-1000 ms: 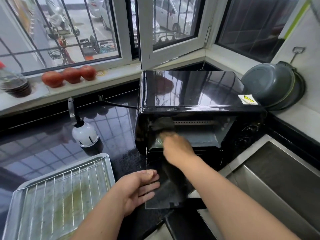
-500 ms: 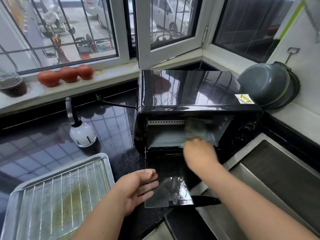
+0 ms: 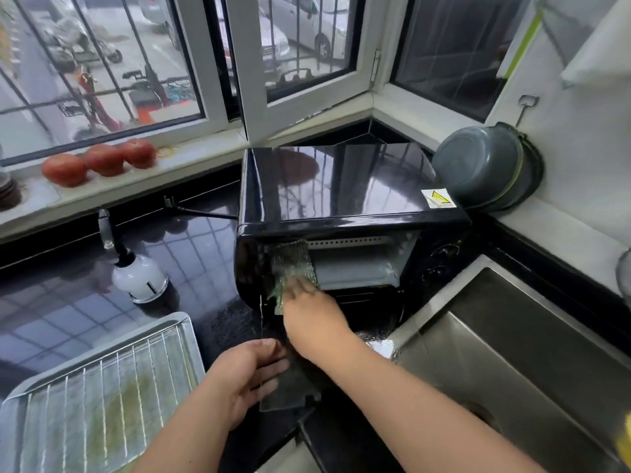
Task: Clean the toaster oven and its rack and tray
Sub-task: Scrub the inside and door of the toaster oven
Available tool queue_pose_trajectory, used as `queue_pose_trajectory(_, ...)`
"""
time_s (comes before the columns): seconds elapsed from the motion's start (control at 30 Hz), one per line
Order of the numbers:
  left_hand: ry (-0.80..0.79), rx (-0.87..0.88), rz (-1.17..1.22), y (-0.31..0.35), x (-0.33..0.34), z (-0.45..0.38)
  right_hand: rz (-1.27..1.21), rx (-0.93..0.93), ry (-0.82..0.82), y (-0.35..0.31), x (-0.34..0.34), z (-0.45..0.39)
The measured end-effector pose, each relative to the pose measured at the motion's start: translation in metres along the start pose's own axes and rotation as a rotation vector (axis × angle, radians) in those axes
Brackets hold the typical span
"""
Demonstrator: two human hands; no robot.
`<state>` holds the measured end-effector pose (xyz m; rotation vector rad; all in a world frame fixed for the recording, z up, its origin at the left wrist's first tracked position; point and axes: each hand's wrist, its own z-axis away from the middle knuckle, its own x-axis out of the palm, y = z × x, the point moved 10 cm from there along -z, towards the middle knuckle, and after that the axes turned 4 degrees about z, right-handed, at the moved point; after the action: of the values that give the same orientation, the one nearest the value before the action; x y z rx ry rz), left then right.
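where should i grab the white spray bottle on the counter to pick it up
Take the spray bottle by its narrow dark neck just under the trigger head, coming from above and the front. The round white body is wide and smooth, while the neck stands upright and lets the fingers wrap fully round it.

Single head-worn view, wide-angle, edges bowed. Looking forward and down from above the bench [image 3: 191, 336], facing the corner windows [image 3: 102, 63]. Close in: toaster oven [image 3: 341, 186] at centre, forearms entering from the bottom edge.

A yellow triangle warning sticker [image 3: 438, 198] sits on the toaster oven [image 3: 341, 186]; wording unreadable.
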<state>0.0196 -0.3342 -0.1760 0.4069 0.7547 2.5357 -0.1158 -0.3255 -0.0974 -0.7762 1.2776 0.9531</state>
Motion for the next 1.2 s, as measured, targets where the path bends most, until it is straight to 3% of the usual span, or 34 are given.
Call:
queue_pose_trajectory(0.13,0.109,0.048,-0.093,0.002,-0.002,0.002,0.054,0.295,-0.112,0.117,0.012,0.032)
queue_pose_trajectory(0.2,0.149,0.104,-0.13,0.005,0.001,0.003,-0.021,0.316,-0.153,0.141,0.015,0.04)
queue_pose_trajectory(0.33,0.214,0.15,-0.129,0.007,0.003,0.007,-0.2,0.309,-0.13,0.127,0.008,0.031)
queue_pose_trajectory(0.43,0.235,0.157,-0.131,0.006,0.0,0.009,-0.275,0.131,0.036,0.076,0.001,0.016)
queue_pose_trajectory(0.5,0.237,0.133,-0.183,0.007,0.0,0.012,-0.307,0.074,0.051,0.05,0.004,0.009)
queue_pose_trajectory(0.57,0.31,0.18,-0.37,0.025,-0.005,0.023,-0.298,0.061,0.026,0.042,0.003,0.007)
queue_pose_trajectory(0.67,0.426,0.492,-0.65,0.092,-0.01,0.064,-0.272,0.19,0.026,0.078,-0.003,0.026)
queue_pose_trajectory(0.83,0.28,1.024,-1.184,0.183,0.028,0.116,-0.305,0.458,-0.021,0.143,-0.001,0.064)
queue_pose_trajectory(0.97,0.178,1.086,-1.563,0.206,0.073,0.102,-0.412,0.529,0.009,0.118,-0.021,0.068)
queue_pose_trajectory(1.2,0.264,1.181,-1.722,0.218,0.098,0.079,-0.408,0.459,0.175,0.121,-0.037,0.09)
